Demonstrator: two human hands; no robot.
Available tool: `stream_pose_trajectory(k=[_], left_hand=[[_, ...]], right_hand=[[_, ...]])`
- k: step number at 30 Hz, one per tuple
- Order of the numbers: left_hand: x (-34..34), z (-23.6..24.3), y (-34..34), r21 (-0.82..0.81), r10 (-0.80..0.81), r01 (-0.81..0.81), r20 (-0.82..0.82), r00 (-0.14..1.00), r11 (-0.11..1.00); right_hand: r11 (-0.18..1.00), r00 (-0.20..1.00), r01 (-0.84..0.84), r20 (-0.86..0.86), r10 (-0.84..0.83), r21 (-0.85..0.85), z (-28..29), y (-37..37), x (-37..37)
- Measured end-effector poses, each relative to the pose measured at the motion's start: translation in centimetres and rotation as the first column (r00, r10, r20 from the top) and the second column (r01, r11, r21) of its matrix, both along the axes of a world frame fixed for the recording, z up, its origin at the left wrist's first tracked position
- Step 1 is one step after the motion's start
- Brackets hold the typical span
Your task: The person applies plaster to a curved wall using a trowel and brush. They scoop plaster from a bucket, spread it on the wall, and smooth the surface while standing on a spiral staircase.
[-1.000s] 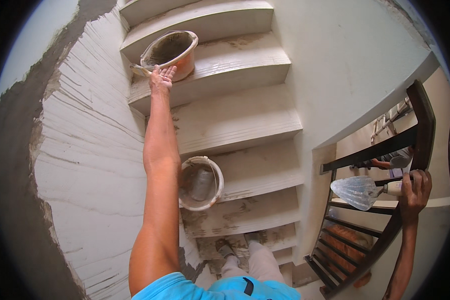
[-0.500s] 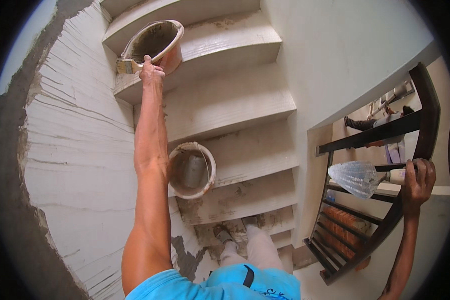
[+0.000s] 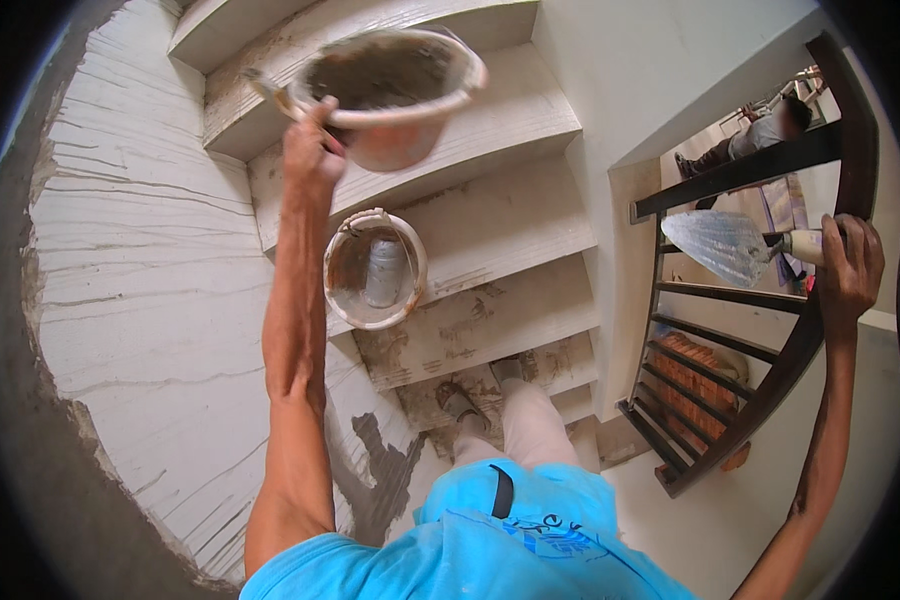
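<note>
My left hand (image 3: 313,152) grips the rim of a pale bucket (image 3: 395,148) with grey, mortar-like stuff inside. The bucket hangs tilted above the upper steps, smeared by motion. A flat brush (image 3: 268,92) sticks out at the rim beside my fingers; whether they also hold it is unclear. On the right, my right hand (image 3: 852,265) is closed round the handle of a trowel (image 3: 718,245) and lies against the dark handrail (image 3: 860,150). Its wide blade, streaked with grey, points left.
A second bucket (image 3: 419,285) stands on a lower step, with a pale cylindrical container (image 3: 382,272) in it. Stained stairs (image 3: 510,225) curve down to my feet. A streaked white wall (image 3: 140,330) runs along the left. Beyond the railing are a person (image 3: 755,138) and stacked bricks (image 3: 695,380).
My left hand has lifted the bucket off its step and swung it to the right. My right hand still holds the trowel, a little higher along the rail. The view has shifted.
</note>
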State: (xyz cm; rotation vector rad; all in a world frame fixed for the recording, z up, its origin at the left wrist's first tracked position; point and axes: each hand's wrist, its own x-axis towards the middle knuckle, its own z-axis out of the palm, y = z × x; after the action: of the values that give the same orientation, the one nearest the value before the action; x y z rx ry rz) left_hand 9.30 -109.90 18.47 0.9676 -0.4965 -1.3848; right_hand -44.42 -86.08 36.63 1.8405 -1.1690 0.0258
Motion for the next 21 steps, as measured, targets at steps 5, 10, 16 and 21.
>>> stream_pose_trajectory(k=[5,10,16,21], left_hand=[[-3.7,-7.9,6.4,0.162,-0.332,0.327,0.006,0.943,0.931],[-10.2,-16.0,11.8,0.244,-0.264,0.268,-0.049,0.963,0.932],[-13.0,-23.3,15.5,0.276,-0.322,0.308,0.008,0.947,0.911],[-13.2,-26.7,18.0,0.338,-0.259,0.225,0.059,0.964,0.914]], right_hand=[[0.993,0.996,0.086,0.004,-0.086,0.078,-0.7,0.9,-2.7],[0.995,0.998,0.062,-0.014,-0.061,0.073,-1.0,0.7,-2.9],[0.990,0.993,0.109,-0.052,-0.105,0.090,-0.6,0.9,-2.4],[0.984,0.988,0.138,-0.081,-0.129,0.109,-0.9,1.3,-4.0]])
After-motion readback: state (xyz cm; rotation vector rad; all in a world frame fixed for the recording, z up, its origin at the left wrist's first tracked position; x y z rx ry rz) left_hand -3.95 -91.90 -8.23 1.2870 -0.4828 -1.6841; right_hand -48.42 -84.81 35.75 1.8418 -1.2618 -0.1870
